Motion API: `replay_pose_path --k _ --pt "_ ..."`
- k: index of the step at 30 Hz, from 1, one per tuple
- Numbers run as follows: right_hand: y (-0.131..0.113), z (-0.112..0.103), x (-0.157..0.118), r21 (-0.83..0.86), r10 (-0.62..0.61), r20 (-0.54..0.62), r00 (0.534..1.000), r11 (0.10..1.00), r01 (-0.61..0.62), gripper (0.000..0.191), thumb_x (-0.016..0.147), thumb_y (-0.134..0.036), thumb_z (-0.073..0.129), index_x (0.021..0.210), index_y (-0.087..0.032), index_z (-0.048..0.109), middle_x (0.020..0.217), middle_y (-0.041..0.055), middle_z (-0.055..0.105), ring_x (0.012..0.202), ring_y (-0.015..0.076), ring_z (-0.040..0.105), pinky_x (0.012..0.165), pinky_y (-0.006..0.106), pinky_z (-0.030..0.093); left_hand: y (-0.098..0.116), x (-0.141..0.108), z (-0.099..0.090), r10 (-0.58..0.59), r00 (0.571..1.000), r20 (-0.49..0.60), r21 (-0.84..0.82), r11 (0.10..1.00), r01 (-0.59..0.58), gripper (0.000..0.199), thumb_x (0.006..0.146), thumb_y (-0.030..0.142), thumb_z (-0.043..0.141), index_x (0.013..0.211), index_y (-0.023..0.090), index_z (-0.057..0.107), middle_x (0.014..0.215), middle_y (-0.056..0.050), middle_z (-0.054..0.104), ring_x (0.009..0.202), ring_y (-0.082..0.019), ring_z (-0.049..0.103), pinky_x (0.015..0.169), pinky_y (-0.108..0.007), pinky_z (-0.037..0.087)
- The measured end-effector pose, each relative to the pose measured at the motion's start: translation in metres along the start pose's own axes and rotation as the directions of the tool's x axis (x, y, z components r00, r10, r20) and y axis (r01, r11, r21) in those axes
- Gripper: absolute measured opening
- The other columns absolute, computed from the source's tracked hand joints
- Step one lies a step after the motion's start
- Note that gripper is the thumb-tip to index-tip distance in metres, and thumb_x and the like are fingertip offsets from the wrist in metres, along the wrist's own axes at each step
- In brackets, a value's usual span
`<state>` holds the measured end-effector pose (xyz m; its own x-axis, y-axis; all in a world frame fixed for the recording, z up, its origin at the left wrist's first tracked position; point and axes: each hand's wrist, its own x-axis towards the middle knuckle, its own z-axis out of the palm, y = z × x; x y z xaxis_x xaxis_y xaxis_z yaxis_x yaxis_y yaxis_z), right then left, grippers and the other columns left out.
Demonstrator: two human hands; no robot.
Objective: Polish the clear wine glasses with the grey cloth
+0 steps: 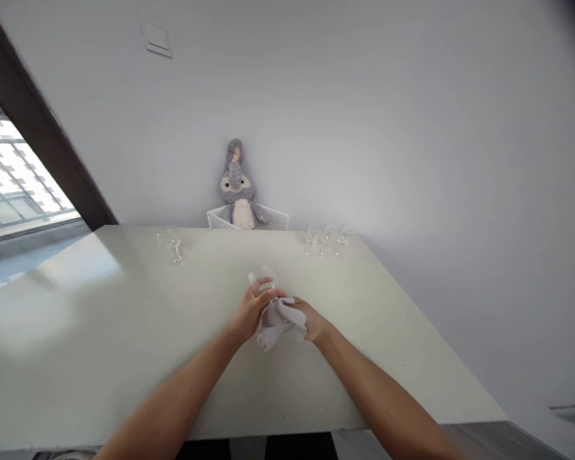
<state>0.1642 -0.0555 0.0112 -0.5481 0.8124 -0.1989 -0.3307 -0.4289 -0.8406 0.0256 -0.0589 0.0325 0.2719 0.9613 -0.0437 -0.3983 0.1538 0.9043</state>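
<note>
Over the middle of the table, my left hand is wrapped round the bowl of a clear wine glass, which tilts away from me. My right hand grips a pale cloth against the stem and foot end of the glass. Folds of the cloth cover most of that end and hang below my hands. The fingertips of both hands meet near the stem and are partly hidden by the cloth.
Three small stemmed glasses stand at the table's back right. More clear glassware stands back left. Behind the far edge, a grey plush toy sits in a white basket by the wall. A dark-framed window is left.
</note>
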Motion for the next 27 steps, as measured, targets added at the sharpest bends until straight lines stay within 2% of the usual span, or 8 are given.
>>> replay_pose_path --k 3,6,9,11,14,16,23,27 --pt "0.004 0.000 0.001 0.250 0.079 0.071 0.994 0.964 -0.094 0.023 0.070 -0.038 0.061 0.085 -0.021 0.056 0.067 -0.0034 0.057 0.057 0.0103 0.052 0.059 0.023 0.040 0.004 -0.006 0.004 0.027 0.994 0.109 -0.092 0.996 -0.017 0.066 0.068 0.036 0.064 0.123 0.022 0.030 0.078 -0.003 0.062 0.069 -0.015 0.058 0.062 -0.026 0.042" --pt "0.008 0.003 0.005 0.277 0.106 0.090 0.990 0.952 -0.127 0.021 0.076 -0.039 0.054 0.083 -0.020 0.055 0.070 -0.0004 0.059 0.063 0.0126 0.055 0.060 0.025 0.043 0.007 -0.006 0.003 0.042 0.993 0.114 -0.110 0.994 -0.029 0.061 0.068 0.033 0.064 0.120 0.025 0.032 0.077 0.000 0.060 0.066 -0.012 0.057 0.062 -0.024 0.042" --pt "0.005 0.001 0.009 0.210 0.078 -0.014 0.997 0.975 -0.073 0.020 0.078 -0.037 0.051 0.076 -0.017 0.055 0.066 0.0023 0.060 0.060 0.0151 0.057 0.057 0.028 0.045 0.011 0.003 -0.007 0.050 0.999 -0.005 -0.089 0.995 -0.050 0.054 0.069 0.031 0.063 0.114 0.025 0.035 0.083 -0.002 0.062 0.071 -0.012 0.058 0.066 -0.024 0.043" --pt "0.000 -0.006 0.009 0.155 0.050 -0.172 0.984 0.988 -0.023 0.020 0.078 -0.034 0.050 0.072 -0.016 0.054 0.063 0.0032 0.060 0.055 0.0157 0.057 0.053 0.030 0.046 0.012 0.010 -0.017 0.068 0.990 -0.125 -0.079 0.994 -0.078 0.053 0.069 0.031 0.064 0.112 0.024 0.034 0.089 -0.004 0.062 0.074 -0.012 0.060 0.066 -0.024 0.044" --pt "-0.004 -0.011 0.008 0.065 -0.029 -0.395 0.918 0.996 0.059 0.024 0.077 -0.039 0.052 0.075 -0.015 0.055 0.062 0.0042 0.060 0.054 0.0169 0.057 0.049 0.030 0.046 0.013 0.016 -0.026 0.151 0.934 -0.323 -0.014 0.986 -0.164 0.058 0.066 0.030 0.066 0.112 0.026 0.031 0.096 -0.006 0.060 0.076 -0.013 0.061 0.064 -0.024 0.045" --pt "-0.001 -0.007 0.006 0.010 -0.068 -0.415 0.907 0.997 0.080 0.032 0.075 -0.047 0.052 0.082 -0.016 0.056 0.065 0.0046 0.061 0.056 0.0178 0.058 0.047 0.030 0.046 0.011 0.013 -0.022 0.249 0.884 -0.395 0.066 0.968 -0.243 0.064 0.064 0.029 0.068 0.114 0.027 0.029 0.099 -0.006 0.059 0.081 -0.015 0.061 0.067 -0.027 0.047" --pt "0.019 0.024 0.008 0.048 -0.247 -0.348 0.904 0.959 0.281 0.028 0.068 -0.039 0.063 0.087 -0.019 0.059 0.078 0.0028 0.063 0.064 0.0133 0.055 0.050 0.022 0.040 -0.005 -0.012 0.018 0.437 0.863 -0.256 0.127 0.900 -0.418 0.065 0.064 0.025 0.070 0.112 0.028 0.027 0.094 -0.006 0.060 0.087 -0.019 0.062 0.074 -0.035 0.050" --pt "0.022 0.024 0.012 0.059 -0.176 -0.292 0.940 0.978 0.202 0.027 0.068 -0.040 0.060 0.083 -0.018 0.060 0.069 0.0022 0.062 0.060 0.0136 0.054 0.052 0.024 0.040 -0.009 -0.012 0.017 0.490 0.837 -0.242 0.205 0.869 -0.450 0.061 0.067 0.023 0.067 0.113 0.027 0.027 0.097 -0.007 0.059 0.092 -0.020 0.060 0.075 -0.035 0.049"
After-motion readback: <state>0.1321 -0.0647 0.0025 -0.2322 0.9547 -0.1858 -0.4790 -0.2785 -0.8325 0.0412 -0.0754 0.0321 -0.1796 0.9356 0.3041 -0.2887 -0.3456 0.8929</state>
